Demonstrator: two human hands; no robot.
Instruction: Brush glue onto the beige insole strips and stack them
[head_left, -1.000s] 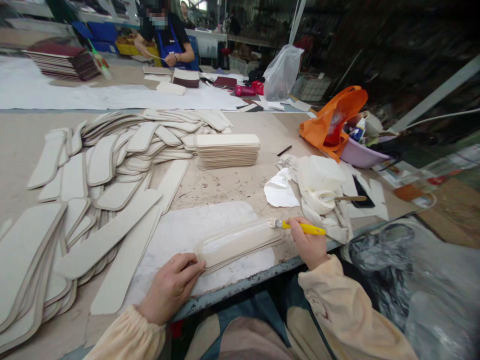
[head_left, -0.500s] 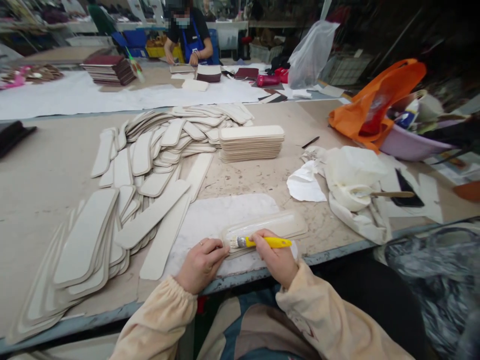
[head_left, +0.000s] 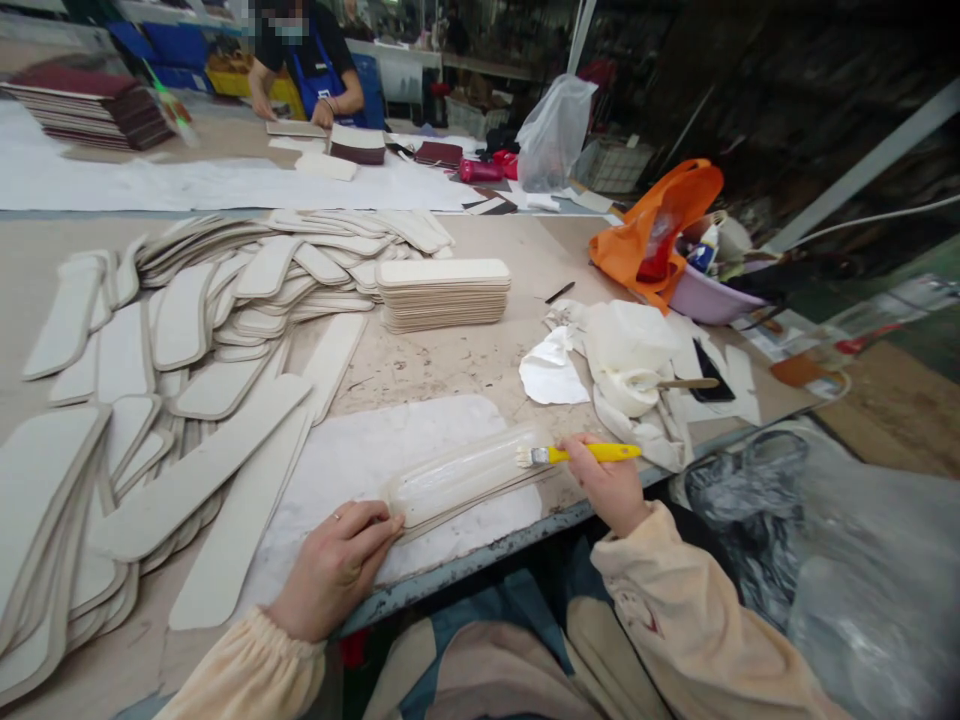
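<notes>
Brush (head_left: pixel 553 455) in right hand (head_left: pixel 611 490), white mark (head_left: pixel 324 94) on blue apron (head_left: pixel 309 86) illegible.

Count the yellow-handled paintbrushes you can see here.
1: the yellow-handled paintbrush in the person's right hand, its bristles near the right end of the glossy off-white strip. Others could be hidden.

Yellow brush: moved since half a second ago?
Yes: the yellow brush moved right, away from the left hand. Its bristles were lined up with the neat stack's left part; now they're past its right end.
</notes>
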